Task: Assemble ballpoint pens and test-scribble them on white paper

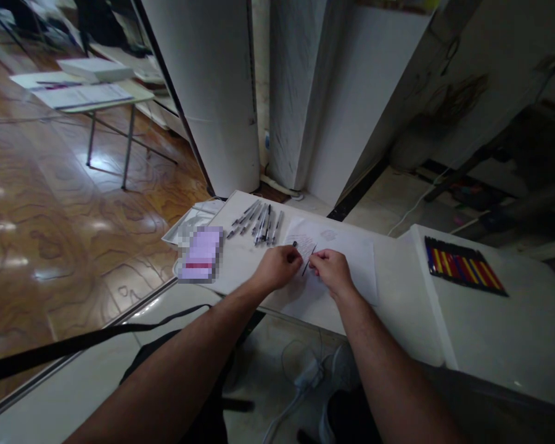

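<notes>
Above a sheet of paper (363, 271) on the white table, my right hand (332, 269) pinches a thin dark pen refill (306, 266), which slants between my two hands. My left hand (280, 268) is closed just to its left. From its fingers pokes the dark end of what looks like a pen (295, 244); the rest is hidden. Scribbled lines and faint marks show on the paper's far part. Several clear pens with dark tips (260, 223) lie in a loose group on the table beyond my left hand.
A blurred-out purple item (202, 254) lies at the table's left edge, by printed sheets (192, 222). On the right surface rests a pack of coloured pens (465, 265). A power strip (309, 373) with cables is on the floor below. A white column (217, 92) stands behind.
</notes>
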`<state>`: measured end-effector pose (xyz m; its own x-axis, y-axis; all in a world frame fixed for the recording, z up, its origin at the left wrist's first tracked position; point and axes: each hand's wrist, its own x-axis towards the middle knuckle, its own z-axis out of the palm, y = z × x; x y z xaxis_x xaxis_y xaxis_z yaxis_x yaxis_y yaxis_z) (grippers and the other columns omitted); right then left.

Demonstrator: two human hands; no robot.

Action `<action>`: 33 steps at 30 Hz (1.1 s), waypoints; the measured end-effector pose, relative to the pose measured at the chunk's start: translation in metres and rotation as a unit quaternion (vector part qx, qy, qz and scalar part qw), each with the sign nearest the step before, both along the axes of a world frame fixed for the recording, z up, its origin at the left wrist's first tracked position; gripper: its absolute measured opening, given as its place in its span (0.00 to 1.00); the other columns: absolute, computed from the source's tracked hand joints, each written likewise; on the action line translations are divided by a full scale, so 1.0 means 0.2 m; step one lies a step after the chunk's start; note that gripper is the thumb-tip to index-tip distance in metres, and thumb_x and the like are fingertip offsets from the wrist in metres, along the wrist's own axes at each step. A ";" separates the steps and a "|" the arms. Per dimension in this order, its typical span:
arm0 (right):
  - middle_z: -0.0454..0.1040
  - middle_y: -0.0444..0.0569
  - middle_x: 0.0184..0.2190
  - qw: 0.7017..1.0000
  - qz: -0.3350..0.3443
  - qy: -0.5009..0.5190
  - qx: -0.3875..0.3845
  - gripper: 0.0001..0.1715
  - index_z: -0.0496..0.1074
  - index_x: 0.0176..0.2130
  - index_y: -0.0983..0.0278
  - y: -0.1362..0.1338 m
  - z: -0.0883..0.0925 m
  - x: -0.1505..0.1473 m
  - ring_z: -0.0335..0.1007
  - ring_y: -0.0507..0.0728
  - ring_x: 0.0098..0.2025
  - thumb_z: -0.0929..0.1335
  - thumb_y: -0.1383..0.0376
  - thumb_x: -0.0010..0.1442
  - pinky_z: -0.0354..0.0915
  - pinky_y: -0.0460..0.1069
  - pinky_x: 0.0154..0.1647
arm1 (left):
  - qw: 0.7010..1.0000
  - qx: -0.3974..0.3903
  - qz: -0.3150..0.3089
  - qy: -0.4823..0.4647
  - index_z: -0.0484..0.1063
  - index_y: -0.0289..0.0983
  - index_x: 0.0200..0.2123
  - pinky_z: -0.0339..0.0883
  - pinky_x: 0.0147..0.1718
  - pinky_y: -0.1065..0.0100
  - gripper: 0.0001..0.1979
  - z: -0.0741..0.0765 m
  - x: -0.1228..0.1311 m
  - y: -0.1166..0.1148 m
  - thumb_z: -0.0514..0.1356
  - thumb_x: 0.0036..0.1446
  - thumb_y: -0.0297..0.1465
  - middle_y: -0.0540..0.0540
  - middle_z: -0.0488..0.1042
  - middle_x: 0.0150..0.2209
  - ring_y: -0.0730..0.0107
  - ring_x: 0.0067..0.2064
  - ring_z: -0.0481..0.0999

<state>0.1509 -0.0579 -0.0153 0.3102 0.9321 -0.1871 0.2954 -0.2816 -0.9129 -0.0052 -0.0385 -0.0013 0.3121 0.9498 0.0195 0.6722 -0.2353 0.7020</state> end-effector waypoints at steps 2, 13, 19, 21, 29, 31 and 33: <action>0.75 0.46 0.20 0.998 -0.001 -0.061 0.009 0.08 0.75 0.24 0.63 0.02 -0.01 0.04 0.68 0.53 0.22 0.68 0.60 0.45 0.60 0.46 0.23 | 0.998 0.022 0.047 0.040 0.78 0.38 0.34 0.64 0.32 0.69 0.09 -0.01 -0.03 0.03 0.58 0.54 0.32 0.46 0.79 0.31 0.67 0.32 0.75; 0.78 0.48 0.24 0.991 -0.043 -0.117 0.046 0.09 0.76 0.26 0.62 0.00 0.00 0.20 0.73 0.56 0.28 0.68 0.60 0.47 0.64 0.48 0.29 | 0.987 0.035 0.025 0.153 0.79 0.39 0.41 0.66 0.37 0.68 0.13 -0.03 -0.01 0.02 0.60 0.52 0.32 0.43 0.80 0.36 0.62 0.37 0.77; 0.78 0.47 0.25 0.992 -0.042 -0.116 0.038 0.09 0.75 0.26 0.62 -0.01 0.00 0.22 0.73 0.56 0.28 0.68 0.60 0.47 0.63 0.48 0.29 | 0.989 0.038 0.008 0.143 0.78 0.39 0.41 0.65 0.35 0.69 0.13 -0.06 0.03 0.01 0.60 0.52 0.31 0.44 0.80 0.36 0.64 0.37 0.77; 0.78 0.47 0.24 0.991 -0.039 -0.119 0.035 0.09 0.75 0.26 0.62 -0.01 0.00 0.23 0.73 0.56 0.28 0.68 0.60 0.47 0.63 0.48 0.29 | 0.990 0.028 0.013 0.140 0.78 0.39 0.41 0.64 0.34 0.69 0.13 -0.06 0.02 0.01 0.60 0.52 0.32 0.44 0.80 0.36 0.64 0.36 0.77; 0.78 0.47 0.24 0.991 -0.036 -0.126 0.030 0.09 0.75 0.26 0.62 -0.02 -0.01 0.22 0.73 0.56 0.28 0.68 0.60 0.47 0.63 0.48 0.29 | 0.991 0.014 0.005 0.135 0.78 0.39 0.42 0.65 0.35 0.69 0.14 -0.05 0.02 0.01 0.60 0.51 0.31 0.44 0.80 0.36 0.64 0.36 0.77; 0.78 0.47 0.24 0.990 -0.034 -0.133 0.025 0.09 0.76 0.27 0.62 -0.02 0.00 0.22 0.73 0.56 0.27 0.68 0.60 0.47 0.63 0.48 0.29 | 0.992 0.006 -0.002 0.126 0.78 0.39 0.43 0.65 0.35 0.70 0.14 -0.05 0.03 0.00 0.60 0.51 0.31 0.44 0.80 0.36 0.65 0.36 0.77; 0.78 0.47 0.25 0.990 -0.030 -0.138 0.022 0.10 0.76 0.27 0.63 -0.02 0.01 0.21 0.73 0.55 0.28 0.68 0.59 0.47 0.63 0.47 0.29 | 0.992 0.005 0.006 0.123 0.77 0.39 0.43 0.65 0.35 0.70 0.14 -0.04 0.02 0.01 0.59 0.52 0.30 0.45 0.80 0.35 0.66 0.35 0.77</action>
